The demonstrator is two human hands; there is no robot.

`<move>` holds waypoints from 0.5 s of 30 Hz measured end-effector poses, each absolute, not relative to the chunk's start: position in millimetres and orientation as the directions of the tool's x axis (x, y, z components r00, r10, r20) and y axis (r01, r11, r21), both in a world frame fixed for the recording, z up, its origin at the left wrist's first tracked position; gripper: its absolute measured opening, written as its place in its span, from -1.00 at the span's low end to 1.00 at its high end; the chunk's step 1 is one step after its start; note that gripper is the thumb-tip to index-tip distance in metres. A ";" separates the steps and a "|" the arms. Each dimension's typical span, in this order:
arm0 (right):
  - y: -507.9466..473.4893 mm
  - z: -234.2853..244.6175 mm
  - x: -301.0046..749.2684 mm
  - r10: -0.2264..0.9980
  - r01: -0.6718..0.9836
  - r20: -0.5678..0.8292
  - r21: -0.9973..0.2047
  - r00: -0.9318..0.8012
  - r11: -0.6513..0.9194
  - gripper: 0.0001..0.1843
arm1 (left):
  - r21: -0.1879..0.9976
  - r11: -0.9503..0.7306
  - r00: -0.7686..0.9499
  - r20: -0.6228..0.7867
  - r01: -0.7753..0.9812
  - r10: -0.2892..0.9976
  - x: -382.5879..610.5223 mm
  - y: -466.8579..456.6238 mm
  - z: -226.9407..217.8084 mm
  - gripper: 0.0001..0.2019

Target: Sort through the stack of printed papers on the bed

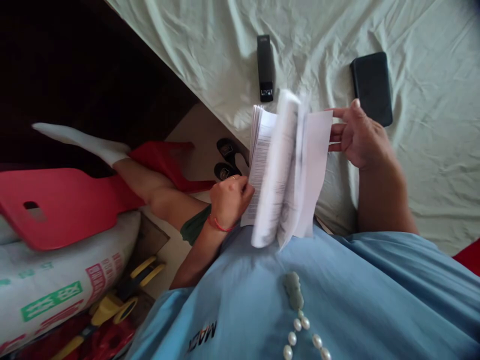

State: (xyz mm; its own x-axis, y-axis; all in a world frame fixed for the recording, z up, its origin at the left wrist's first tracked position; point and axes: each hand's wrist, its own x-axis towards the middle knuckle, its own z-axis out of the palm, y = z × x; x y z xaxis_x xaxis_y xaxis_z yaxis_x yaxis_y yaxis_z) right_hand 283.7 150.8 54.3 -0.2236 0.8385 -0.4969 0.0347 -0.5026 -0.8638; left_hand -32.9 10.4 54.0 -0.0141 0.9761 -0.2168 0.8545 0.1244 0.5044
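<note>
A thick stack of printed paper sheets (270,165) is held upright in front of my body, above the edge of a bed. My left hand (229,200), with a red string at the wrist, grips the stack's left lower side. My right hand (356,135) holds the right edge of the outermost sheet with the fingertips. Some middle pages are blurred and fanned apart.
A pale green bedsheet (412,165) covers the bed. On it lie a black stapler (265,67) and a black phone (372,87). To the left are a red plastic chair (56,205), a printed white sack (56,285), black sandals (229,157) and yellow-handled tools (123,295).
</note>
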 end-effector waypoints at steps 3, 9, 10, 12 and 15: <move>152.1 52.4 283.0 0.869 0.048 -0.473 -0.881 -0.147 -0.471 -0.30 | 0.580 0.104 -0.009 -0.164 0.808 0.986 -36.6 13.5 50.9 -0.70; 150.1 47.5 284.1 0.940 0.270 -0.325 -0.919 -0.107 -0.287 -0.60 | 0.868 0.353 -0.086 -0.346 0.350 0.934 -39.7 13.8 12.2 -0.71; 150.7 45.1 285.2 0.949 0.325 -0.291 -0.915 -0.124 -0.239 -0.64 | 0.889 0.404 -0.091 -0.393 0.218 0.915 -38.0 12.4 3.4 -0.68; 153.3 39.3 287.7 0.965 0.412 -0.236 -0.895 -0.115 -0.170 -0.68 | 0.870 0.492 -0.077 -0.494 -0.043 0.866 -32.6 8.9 -12.0 -0.57; 159.1 33.0 289.8 0.983 0.580 -0.178 -0.806 -0.050 -0.117 -0.64 | 0.791 0.540 -0.023 -0.569 -0.287 0.822 -22.9 2.8 -26.2 -0.41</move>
